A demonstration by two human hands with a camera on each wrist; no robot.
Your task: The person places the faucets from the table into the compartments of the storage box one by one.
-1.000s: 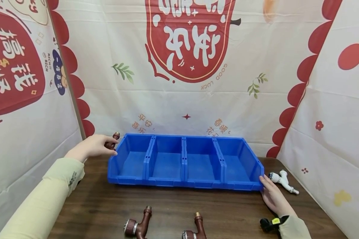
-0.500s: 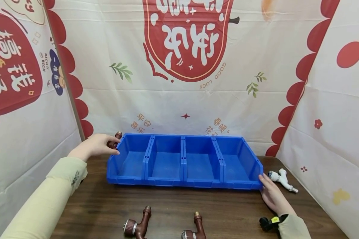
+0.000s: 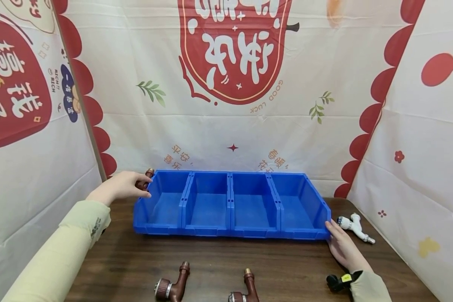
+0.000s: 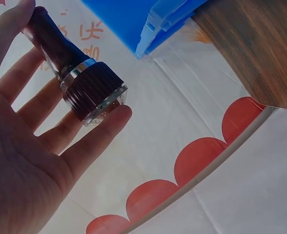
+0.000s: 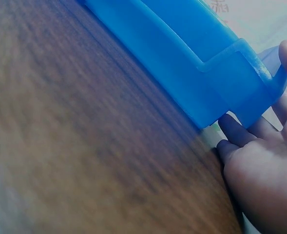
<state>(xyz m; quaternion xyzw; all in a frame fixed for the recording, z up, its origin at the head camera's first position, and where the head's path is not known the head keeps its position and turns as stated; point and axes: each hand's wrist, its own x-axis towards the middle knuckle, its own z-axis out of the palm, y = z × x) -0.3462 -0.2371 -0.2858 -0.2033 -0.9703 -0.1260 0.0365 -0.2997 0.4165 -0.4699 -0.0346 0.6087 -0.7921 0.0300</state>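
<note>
A brown tap [image 4: 92, 87] with a ribbed knob and silver ring is held in my left hand [image 3: 122, 184], between thumb and fingers. That hand is at the back left end of a row of blue storage bins [image 3: 232, 231], and in the head view it hides part of the tap. In the left wrist view the tap's knob lies against the fingers. My right hand [image 3: 345, 247] grips the front right corner of the bins, thumb at the side wall and fingers under the edge [image 5: 231, 83]. The four-sided compartments show bare blue floors.
Two more brown taps [image 3: 177, 285] [image 3: 251, 287] lie at the front of the wooden table [image 3: 211, 256]. A white tap [image 3: 356, 228] lies right of the bins. Printed cloth walls [image 3: 226, 126] stand behind and at both sides.
My left hand, with the brown tap, has shifted slightly right toward the bins' left end. The right hand keeps its place at the corner. The head view has turned a little.
</note>
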